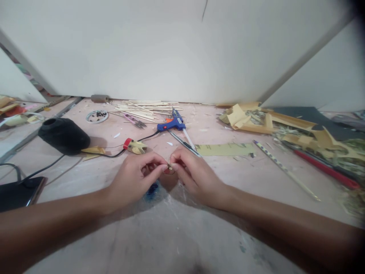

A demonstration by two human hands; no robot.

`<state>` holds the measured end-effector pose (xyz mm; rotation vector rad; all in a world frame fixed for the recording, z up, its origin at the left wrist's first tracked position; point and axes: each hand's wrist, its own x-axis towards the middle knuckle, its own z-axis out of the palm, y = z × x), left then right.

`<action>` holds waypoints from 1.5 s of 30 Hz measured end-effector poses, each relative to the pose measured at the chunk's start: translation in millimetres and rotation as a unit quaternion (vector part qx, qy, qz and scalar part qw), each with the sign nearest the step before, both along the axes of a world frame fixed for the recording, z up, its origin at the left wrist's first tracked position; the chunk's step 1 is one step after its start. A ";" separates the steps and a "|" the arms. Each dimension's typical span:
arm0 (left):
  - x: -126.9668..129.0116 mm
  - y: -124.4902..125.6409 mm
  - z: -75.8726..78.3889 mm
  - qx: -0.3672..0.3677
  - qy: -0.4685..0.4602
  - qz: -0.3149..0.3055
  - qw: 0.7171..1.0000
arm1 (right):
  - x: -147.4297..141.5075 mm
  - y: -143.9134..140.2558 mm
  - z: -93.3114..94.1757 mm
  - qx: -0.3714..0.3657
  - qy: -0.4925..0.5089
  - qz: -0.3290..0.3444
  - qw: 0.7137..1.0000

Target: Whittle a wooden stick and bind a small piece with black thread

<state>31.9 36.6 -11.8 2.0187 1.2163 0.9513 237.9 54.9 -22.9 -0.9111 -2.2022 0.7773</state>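
Observation:
My left hand point(137, 179) and my right hand point(194, 173) meet at the middle of the pinkish work surface point(171, 236). Their fingertips pinch one tiny round piece point(170, 168) between them, just above the surface. What the piece is cannot be made out. Something blue point(152, 189) shows under my left hand, mostly hidden. Beyond the fingers lie a blue glue gun point(171, 123) with its black cord, a metal tool point(185, 144) and a small yellow paper figure with a red end point(134, 146).
A pile of thin wooden sticks point(145, 107) lies by the back wall. A black spool point(64, 135), a round lid with small bits point(97, 116) and a dark tablet point(19, 192) sit left. Cardboard scraps point(251, 118), a long stick point(285, 169) and a red rod point(325, 167) lie right.

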 end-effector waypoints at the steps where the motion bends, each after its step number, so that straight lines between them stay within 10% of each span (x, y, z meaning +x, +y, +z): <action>1: -0.7 0.1 -0.7 0.009 0.011 0.001 1.000 | 0.3 -0.1 0.7 -0.008 0.000 0.007 1.000; 31: -5.0 -1.8 -3.7 0.044 0.120 -0.010 0.992 | 3.7 3.3 3.1 -0.095 0.000 0.055 0.994; 45: -1.5 -1.7 -2.5 -0.124 -0.071 -0.076 0.987 | 3.9 2.4 1.4 -0.062 0.023 0.082 0.994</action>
